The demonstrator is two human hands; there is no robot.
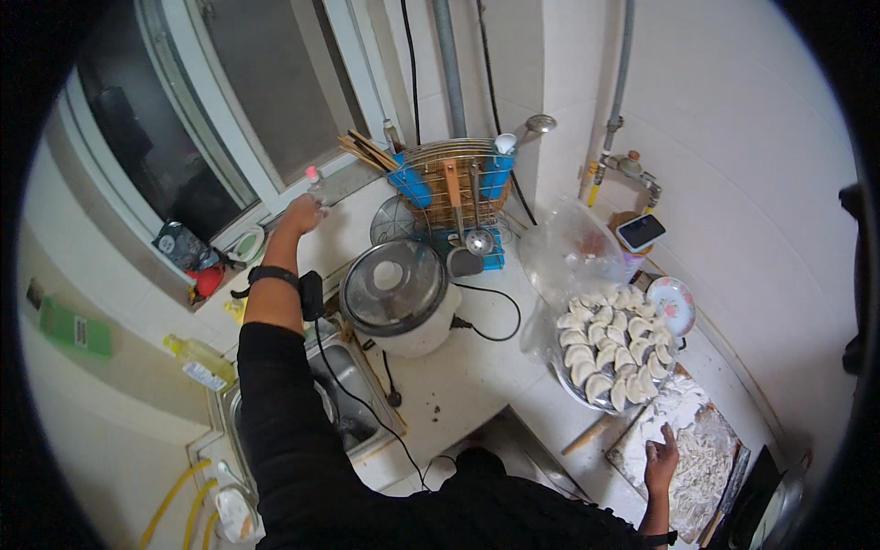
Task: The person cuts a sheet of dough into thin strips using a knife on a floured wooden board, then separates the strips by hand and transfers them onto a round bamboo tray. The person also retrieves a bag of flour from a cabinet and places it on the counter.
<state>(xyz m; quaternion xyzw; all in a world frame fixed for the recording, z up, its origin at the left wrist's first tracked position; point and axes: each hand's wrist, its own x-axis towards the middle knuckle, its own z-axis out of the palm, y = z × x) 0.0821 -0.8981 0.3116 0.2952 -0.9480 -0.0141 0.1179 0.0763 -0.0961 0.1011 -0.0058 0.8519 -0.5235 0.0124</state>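
Note:
My left hand (305, 213) is stretched out to the windowsill, its fingers at a small clear bottle with a pink cap (314, 177); whether they grip it cannot be told. Over a floured board (629, 450) at the lower right is my right hand (661, 459), floury, fingers apart, holding nothing. Cut noodles (701, 467) lie on that board beside white flour (677, 402). Just beyond it, a round metal tray (574, 392) bears many crescent dumplings (608, 344). A wooden rolling pin (588, 436) rests left of the board.
A lidded rice cooker (399, 295) with a black cord stands mid-counter, right of a steel sink (350, 371). Behind it is a wire utensil rack (447, 148). A clear plastic bag (570, 240), phone (641, 232) and floral plate (672, 306) are near the tray. A knife (727, 491) lies along the board.

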